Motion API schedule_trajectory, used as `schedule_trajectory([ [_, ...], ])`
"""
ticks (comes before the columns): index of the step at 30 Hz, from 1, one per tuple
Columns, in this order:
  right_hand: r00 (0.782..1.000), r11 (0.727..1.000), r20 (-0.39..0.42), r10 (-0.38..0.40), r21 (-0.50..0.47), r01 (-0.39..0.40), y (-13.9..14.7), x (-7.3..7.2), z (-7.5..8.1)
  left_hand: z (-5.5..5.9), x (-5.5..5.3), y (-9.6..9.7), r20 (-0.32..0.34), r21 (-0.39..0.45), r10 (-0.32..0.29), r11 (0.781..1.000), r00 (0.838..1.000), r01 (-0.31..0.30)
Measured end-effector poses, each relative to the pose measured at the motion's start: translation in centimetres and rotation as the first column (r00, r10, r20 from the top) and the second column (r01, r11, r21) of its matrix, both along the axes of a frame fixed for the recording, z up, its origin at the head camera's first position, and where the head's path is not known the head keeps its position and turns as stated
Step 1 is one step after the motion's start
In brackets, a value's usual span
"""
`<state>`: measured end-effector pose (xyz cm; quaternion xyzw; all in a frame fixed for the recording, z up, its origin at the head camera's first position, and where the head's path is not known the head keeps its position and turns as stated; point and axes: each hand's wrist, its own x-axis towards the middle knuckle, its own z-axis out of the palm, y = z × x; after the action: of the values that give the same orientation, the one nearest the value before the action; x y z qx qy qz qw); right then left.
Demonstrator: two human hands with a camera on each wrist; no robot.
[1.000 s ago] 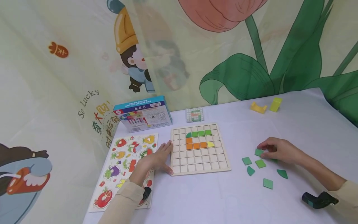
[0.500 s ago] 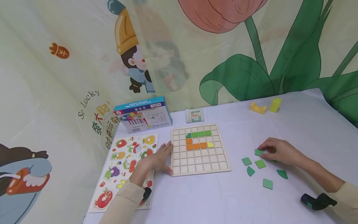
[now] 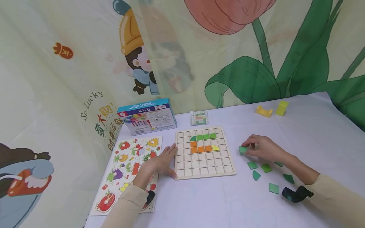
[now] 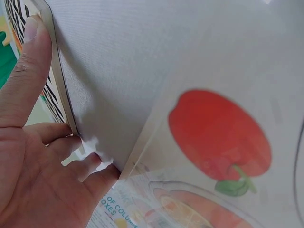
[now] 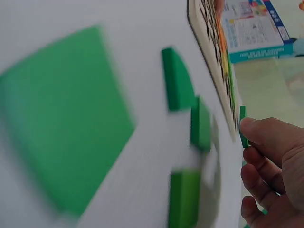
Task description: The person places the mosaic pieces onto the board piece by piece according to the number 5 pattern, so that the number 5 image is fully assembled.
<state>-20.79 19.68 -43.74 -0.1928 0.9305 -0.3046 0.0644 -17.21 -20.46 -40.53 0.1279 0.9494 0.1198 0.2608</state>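
My right hand pinches a green square tile between thumb and fingers, just right of the wooden grid board. In the right wrist view the pinched tile stands on edge at the fingertips. My left hand rests at the board's left edge, fingers straight, thumb on its rim; the left wrist view shows the thumb over that edge. On the board lie a green row, several orange squares, a yellow square and a dark green quarter-round.
Several loose green tiles lie below the right hand. A patterned card is behind the board, a blue box at back left. A fruit puzzle board lies under the left forearm. Yellow blocks stand at back right.
My right hand has picked up a green square tile from the loose group and carried it left toward the board. The left hand has stayed at the board's edge.
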Motion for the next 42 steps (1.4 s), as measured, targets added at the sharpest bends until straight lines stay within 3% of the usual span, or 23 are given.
schedule_trajectory([
  [7, 0.993, 0.992, -0.027, 0.118, -0.036, -0.119, -4.6, -0.8, 0.5, -0.2, 0.0, 0.0, 0.001, 0.007, 0.002, 1.000, 1.000, -0.002],
  [15, 0.973, 0.972, -0.035, 0.226, -0.049, -0.228, -7.7, -0.9, -0.6, -0.1, 0.0, 0.0, -0.004, 0.012, 0.002, 1.000, 1.000, -0.002],
  [27, 0.978, 0.980, -0.063, 0.197, -0.008, -0.198, -8.6, -0.8, -1.3, -0.2, -0.2, -0.1, -0.006, 0.001, -0.008, 1.000, 1.000, 0.008],
  [42, 0.983, 0.984, -0.047, 0.180, -0.013, -0.180, -7.6, -0.9, -0.7, -0.1, 0.0, -0.1, -0.003, 0.011, -0.007, 1.000, 1.000, 0.007],
])
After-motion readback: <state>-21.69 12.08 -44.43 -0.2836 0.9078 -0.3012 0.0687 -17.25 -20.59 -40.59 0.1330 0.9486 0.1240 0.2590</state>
